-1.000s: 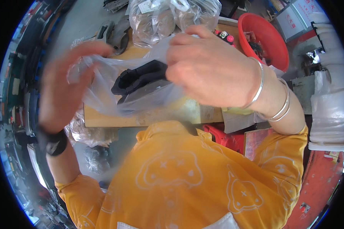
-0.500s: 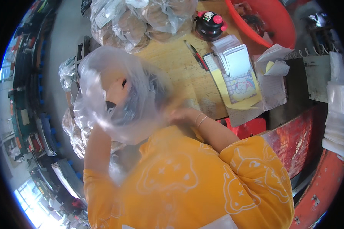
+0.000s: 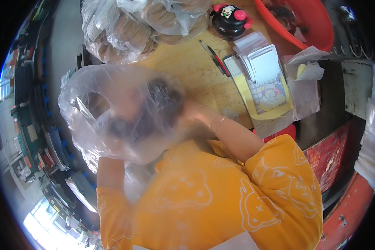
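Observation:
A large clear plastic bag (image 3: pixel 85 89) is held up in front of me, left of the middle. Blurred tan and dark shapes show through it; what they are I cannot make out. A dark bundle (image 3: pixel 164 98) fills its right side. My left forearm (image 3: pixel 111 173) rises to the bag's lower edge, and that hand is hidden behind the plastic. At the bag's right side is my right hand (image 3: pixel 190 110), against the dark bundle, its fingers hidden and blurred. Two thin bangles (image 3: pixel 217 123) circle the right wrist.
Clear bags of round brown items (image 3: pixel 131 33) crowd the wooden table's (image 3: pixel 200 83) far left. A black and pink round container (image 3: pixel 229 23), pens (image 3: pixel 214 58), papers (image 3: pixel 260 62) on a yellow-edged pad (image 3: pixel 252 110) and a red basin (image 3: pixel 316 25) stand farther right.
The bag has shifted left and turned, and the tan shape with dark openings is now blurred. My right hand has risen slightly along the bag's side. The whole view has shifted a little.

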`<control>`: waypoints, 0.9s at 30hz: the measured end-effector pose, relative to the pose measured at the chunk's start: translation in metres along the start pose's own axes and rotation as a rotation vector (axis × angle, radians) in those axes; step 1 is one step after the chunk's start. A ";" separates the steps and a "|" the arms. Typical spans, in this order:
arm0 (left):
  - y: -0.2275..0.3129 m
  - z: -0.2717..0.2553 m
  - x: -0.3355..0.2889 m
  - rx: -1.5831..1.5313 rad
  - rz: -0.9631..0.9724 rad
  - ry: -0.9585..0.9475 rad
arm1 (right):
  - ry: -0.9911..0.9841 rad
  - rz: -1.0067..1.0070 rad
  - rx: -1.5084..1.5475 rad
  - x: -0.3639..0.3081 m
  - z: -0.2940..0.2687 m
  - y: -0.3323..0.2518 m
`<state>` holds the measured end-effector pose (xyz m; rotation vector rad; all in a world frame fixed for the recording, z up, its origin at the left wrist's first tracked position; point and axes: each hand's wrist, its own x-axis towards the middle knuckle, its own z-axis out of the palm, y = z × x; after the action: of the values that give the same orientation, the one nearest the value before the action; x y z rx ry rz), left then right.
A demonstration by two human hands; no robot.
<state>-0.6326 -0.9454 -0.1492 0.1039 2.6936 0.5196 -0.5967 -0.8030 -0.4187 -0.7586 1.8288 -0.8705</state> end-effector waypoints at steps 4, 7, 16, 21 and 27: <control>0.004 -0.012 0.004 -0.044 0.006 -0.078 | 0.081 0.104 0.173 0.001 0.009 -0.010; 0.001 -0.014 0.009 -0.017 0.019 -0.065 | 0.302 0.081 0.260 -0.013 0.018 -0.018; -0.021 0.005 0.015 0.141 0.022 0.166 | 0.610 0.529 1.475 -0.015 0.005 -0.091; -0.054 0.003 -0.031 0.169 -0.060 0.186 | 0.652 0.177 1.233 -0.045 -0.057 -0.104; -0.072 -0.026 -0.144 0.000 -0.266 0.025 | 0.387 -0.964 0.283 -0.139 -0.158 -0.215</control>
<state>-0.5100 -1.0416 -0.1015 -0.2594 2.6748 0.4407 -0.6638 -0.7739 -0.1273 -1.3817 1.5487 -1.9544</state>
